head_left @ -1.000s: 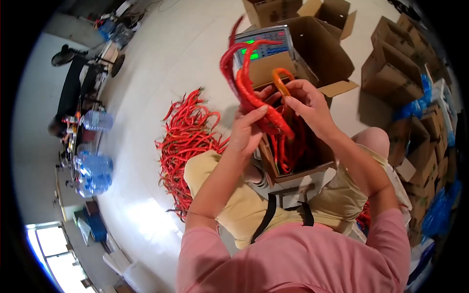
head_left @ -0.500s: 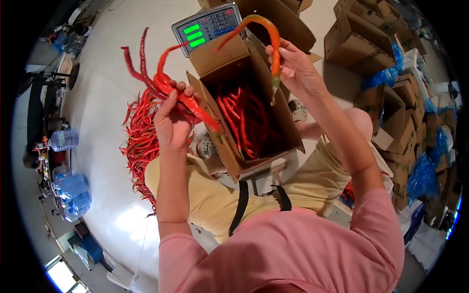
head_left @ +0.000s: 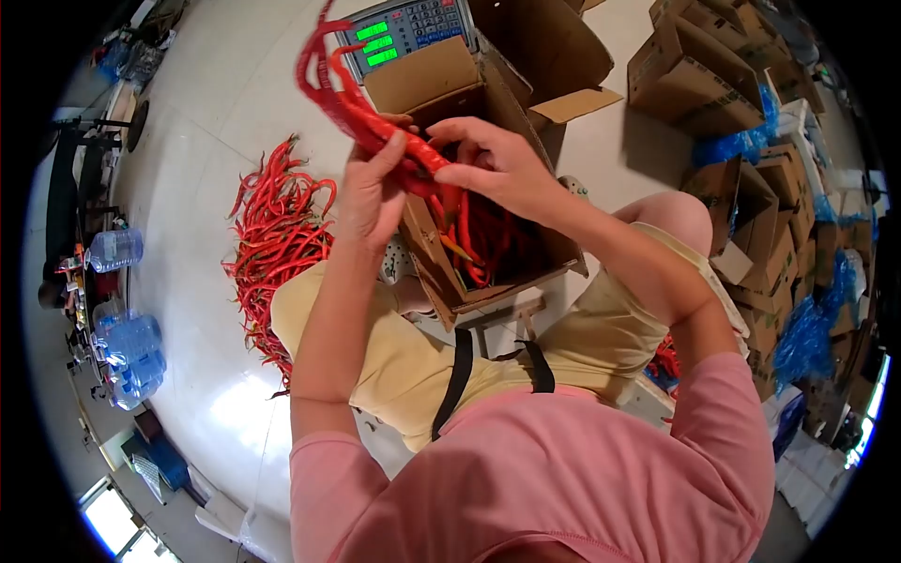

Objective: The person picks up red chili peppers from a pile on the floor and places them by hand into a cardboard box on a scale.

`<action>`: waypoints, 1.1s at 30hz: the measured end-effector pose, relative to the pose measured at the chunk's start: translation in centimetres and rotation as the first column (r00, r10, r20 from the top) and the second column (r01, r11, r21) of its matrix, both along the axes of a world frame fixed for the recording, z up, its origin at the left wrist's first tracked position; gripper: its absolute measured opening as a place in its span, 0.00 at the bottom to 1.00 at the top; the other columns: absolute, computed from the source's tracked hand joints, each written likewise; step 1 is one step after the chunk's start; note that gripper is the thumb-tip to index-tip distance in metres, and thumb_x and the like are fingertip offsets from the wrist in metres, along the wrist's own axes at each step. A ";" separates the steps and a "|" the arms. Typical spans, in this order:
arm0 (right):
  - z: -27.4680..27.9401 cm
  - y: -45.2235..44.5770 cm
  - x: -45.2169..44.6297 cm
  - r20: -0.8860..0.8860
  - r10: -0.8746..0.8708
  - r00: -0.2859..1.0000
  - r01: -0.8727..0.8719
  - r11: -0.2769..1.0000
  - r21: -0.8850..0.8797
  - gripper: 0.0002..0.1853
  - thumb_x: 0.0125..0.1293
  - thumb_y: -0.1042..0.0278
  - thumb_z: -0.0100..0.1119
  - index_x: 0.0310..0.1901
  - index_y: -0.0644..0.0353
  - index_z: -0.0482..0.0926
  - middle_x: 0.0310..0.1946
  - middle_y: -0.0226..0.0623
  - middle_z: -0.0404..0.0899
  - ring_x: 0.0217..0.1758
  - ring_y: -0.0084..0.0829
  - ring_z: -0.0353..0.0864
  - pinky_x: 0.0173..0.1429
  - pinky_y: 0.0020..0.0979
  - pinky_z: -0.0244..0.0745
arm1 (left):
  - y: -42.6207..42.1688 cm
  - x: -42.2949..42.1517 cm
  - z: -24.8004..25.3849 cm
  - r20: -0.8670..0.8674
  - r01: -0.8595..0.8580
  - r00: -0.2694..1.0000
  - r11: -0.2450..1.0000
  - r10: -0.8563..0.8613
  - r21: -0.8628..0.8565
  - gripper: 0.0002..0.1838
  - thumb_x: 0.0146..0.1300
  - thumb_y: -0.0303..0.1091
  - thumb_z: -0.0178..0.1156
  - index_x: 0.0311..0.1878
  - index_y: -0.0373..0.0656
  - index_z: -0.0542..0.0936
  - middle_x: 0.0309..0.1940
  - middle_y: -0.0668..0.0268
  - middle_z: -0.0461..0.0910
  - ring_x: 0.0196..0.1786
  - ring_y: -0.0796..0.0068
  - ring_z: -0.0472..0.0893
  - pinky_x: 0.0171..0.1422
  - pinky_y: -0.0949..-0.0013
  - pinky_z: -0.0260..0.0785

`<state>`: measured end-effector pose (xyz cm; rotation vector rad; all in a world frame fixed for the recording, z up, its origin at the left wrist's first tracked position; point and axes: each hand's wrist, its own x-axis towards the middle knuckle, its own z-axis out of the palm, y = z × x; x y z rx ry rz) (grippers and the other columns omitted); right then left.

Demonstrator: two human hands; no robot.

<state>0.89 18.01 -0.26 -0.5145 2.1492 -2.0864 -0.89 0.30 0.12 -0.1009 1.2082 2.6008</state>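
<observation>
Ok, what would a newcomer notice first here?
The bunch of long red chili peppers in the left hand, partly over an open brown cardboard box, stands out first. Next come the heap of red chilies on the pale floor at left and the grey keypad panel with green displays at top.

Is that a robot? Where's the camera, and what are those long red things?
No robot, just a person's two bare hands. The camera sits on their head, looking forward and down, so you see their own arms and lap. The left hand holds some long red peppers; the right hand is at their near ends. Below is an open cardboard box with more peppers inside. A pile of peppers lies on the pale floor. Beyond the box is a keypad panel with green displays.
</observation>
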 end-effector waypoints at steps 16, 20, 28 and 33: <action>-1.4 3.4 -2.8 0.440 0.311 0.842 0.150 0.650 -0.745 0.16 0.64 0.71 0.54 0.52 0.63 0.70 0.40 0.34 0.76 0.38 0.20 0.76 0.42 0.19 0.73 | -0.8 -1.9 0.3 -0.048 -0.070 0.997 0.982 0.062 -0.175 0.21 0.57 0.19 0.57 0.55 0.38 0.67 0.43 0.63 0.75 0.40 0.74 0.76 0.42 0.72 0.73; -1.0 5.1 -3.7 0.425 0.256 0.868 0.215 0.577 -0.788 0.17 0.63 0.71 0.55 0.53 0.62 0.69 0.41 0.35 0.76 0.37 0.19 0.76 0.41 0.18 0.72 | -1.7 -2.3 0.2 -0.094 -0.068 0.994 0.987 0.055 -0.145 0.25 0.56 0.17 0.54 0.59 0.36 0.65 0.53 0.58 0.72 0.45 0.73 0.76 0.42 0.73 0.72; -0.6 5.1 -2.4 0.452 0.054 0.891 0.267 0.742 -0.615 0.17 0.63 0.71 0.55 0.53 0.61 0.69 0.41 0.31 0.76 0.41 0.19 0.75 0.45 0.22 0.71 | -3.5 -3.4 1.4 -0.155 -0.104 0.980 0.986 0.124 0.132 0.26 0.57 0.15 0.50 0.61 0.35 0.63 0.60 0.56 0.68 0.47 0.71 0.76 0.49 0.69 0.74; -1.6 3.6 -0.6 0.203 -0.153 0.967 0.142 0.987 0.069 0.14 0.62 0.72 0.54 0.49 0.65 0.73 0.40 0.30 0.77 0.37 0.17 0.72 0.43 0.21 0.70 | -3.4 -3.3 0.6 -0.210 -0.076 0.972 0.987 0.105 0.141 0.26 0.56 0.15 0.50 0.60 0.35 0.64 0.59 0.55 0.68 0.49 0.70 0.76 0.52 0.66 0.74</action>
